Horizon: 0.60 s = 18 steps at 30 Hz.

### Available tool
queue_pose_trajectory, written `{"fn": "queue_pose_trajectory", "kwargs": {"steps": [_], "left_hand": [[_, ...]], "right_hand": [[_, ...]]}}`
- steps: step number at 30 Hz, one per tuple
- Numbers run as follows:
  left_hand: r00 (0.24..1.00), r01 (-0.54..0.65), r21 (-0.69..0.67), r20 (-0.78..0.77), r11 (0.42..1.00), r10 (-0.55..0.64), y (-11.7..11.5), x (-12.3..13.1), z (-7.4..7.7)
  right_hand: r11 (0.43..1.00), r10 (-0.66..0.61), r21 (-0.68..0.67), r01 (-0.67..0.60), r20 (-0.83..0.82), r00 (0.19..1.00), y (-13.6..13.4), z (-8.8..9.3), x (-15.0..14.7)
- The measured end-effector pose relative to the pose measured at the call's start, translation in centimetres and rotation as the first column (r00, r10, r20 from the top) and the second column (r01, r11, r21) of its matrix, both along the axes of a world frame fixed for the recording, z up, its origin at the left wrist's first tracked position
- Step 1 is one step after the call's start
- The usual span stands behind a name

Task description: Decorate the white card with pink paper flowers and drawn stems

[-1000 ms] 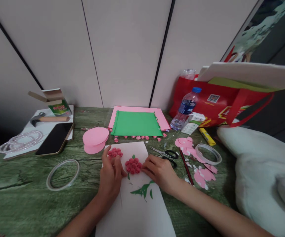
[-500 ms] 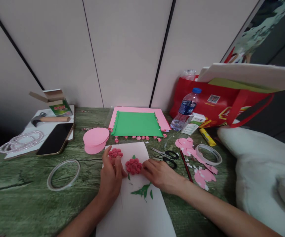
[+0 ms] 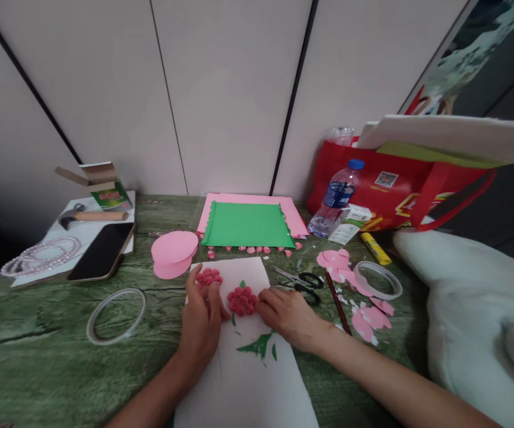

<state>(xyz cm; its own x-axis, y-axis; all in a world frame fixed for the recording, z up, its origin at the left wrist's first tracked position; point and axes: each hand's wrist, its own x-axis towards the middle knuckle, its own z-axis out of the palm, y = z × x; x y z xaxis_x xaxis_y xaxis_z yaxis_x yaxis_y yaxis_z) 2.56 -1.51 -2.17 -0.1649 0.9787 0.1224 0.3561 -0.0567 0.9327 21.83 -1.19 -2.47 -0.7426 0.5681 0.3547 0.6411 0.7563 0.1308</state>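
A white sheet of paper lies in front of me with two clusters of rolled pink paper flowers and green leaf pieces on it. My left hand rests on the sheet's upper left part, fingers spread, its index finger along the edge beside the left pink flower. The thumb points toward the middle pink flower. On that flower's right side, my right hand has its fingers bent and pressed together against the petals. Its fingertips are partly hidden. Below lie green leaf pieces.
Scissors, a dark red pencil, pink scraps, a tape roll and a glue stick lie right. Left are pink ovals, another tape roll and a phone. Behind are green paper and a bottle.
Both hands stay at nearly the same places on the sheet and flower. The whole view has shifted very slightly.
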Motion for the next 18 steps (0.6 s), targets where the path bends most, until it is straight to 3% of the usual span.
{"fn": "queue_pose_trajectory", "kwargs": {"steps": [5, 18], "left_hand": [[1.0, -0.008, 0.006, -0.01, 1.0, 0.008, 0.02, 0.03, -0.09], [1.0, 0.005, 0.007, -0.01, 1.0, -0.005, 0.12, -0.09, -0.31]], "right_hand": [[0.999, -0.04, 0.018, 0.042, -0.104, 0.994, 0.02, -0.26, 0.19], [0.996, 0.022, -0.082, -0.044, -0.248, 0.969, -0.23, 0.16, 0.65]]}}
